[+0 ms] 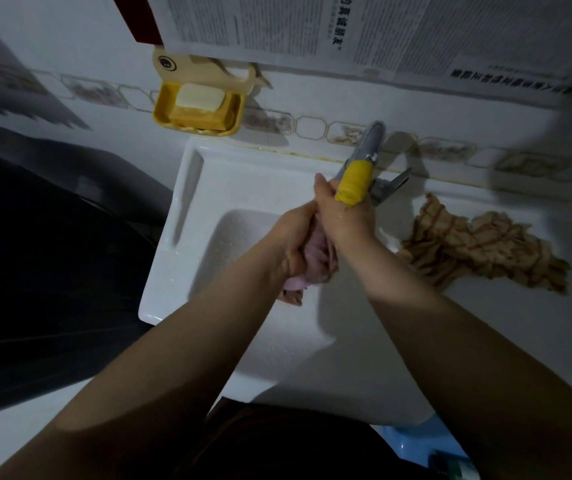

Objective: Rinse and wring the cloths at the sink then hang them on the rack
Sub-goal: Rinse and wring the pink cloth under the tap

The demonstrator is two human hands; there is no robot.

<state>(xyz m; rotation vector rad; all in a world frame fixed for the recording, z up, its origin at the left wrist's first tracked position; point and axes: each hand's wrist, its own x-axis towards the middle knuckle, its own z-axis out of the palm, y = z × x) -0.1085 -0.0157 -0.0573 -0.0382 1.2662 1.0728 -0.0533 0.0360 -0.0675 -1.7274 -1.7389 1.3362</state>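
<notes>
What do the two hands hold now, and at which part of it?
Both hold the pink cloth over the sink: the left hand grips its lower part, the right hand its upper part.

We take this for a home washroom or laundry corner. We see a white sink (187,188) set against a tiled wall (70,39) with a patterned border, a tap (364,157) wrapped in yellow tape, a yellow soap dish (198,110) holding soap bars, and newspaper (381,29) stuck to the wall above.
</notes>
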